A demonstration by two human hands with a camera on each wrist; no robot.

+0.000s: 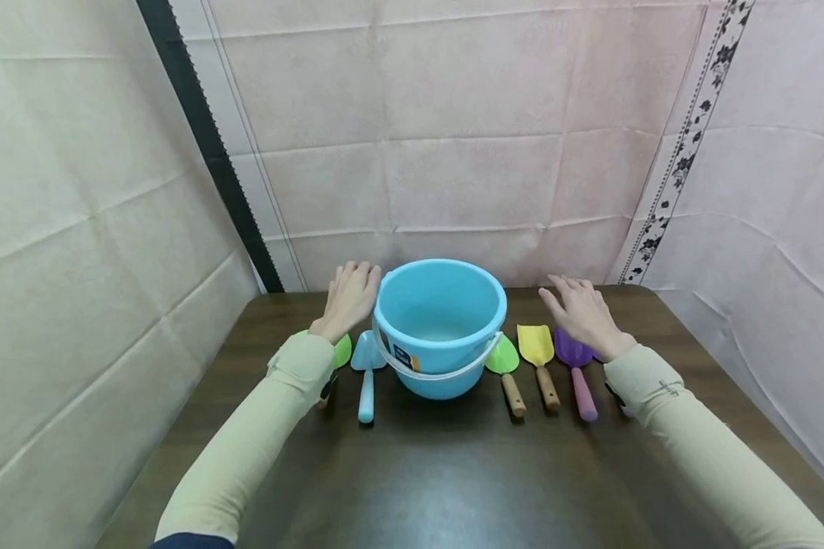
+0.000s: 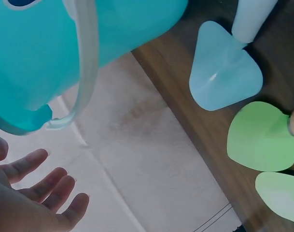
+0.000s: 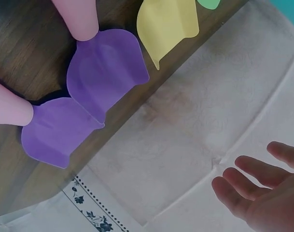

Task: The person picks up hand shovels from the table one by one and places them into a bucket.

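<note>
The left hand [image 1: 349, 301], fingers loose and released, is just beside the blue bucket [image 1: 439, 328], which stands near the worktop's [image 1: 412, 473] far edge, bare inside. Toward the far right corner, the right hand [image 1: 585, 313] hovers free near a purple trowel [image 1: 574, 353].

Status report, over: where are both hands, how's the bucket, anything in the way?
Left hand open beside blue bucket; right hand open near purple trowels. Bucket upright, handle across its front. Green trowel close on its right; opening unobstructed.
</note>
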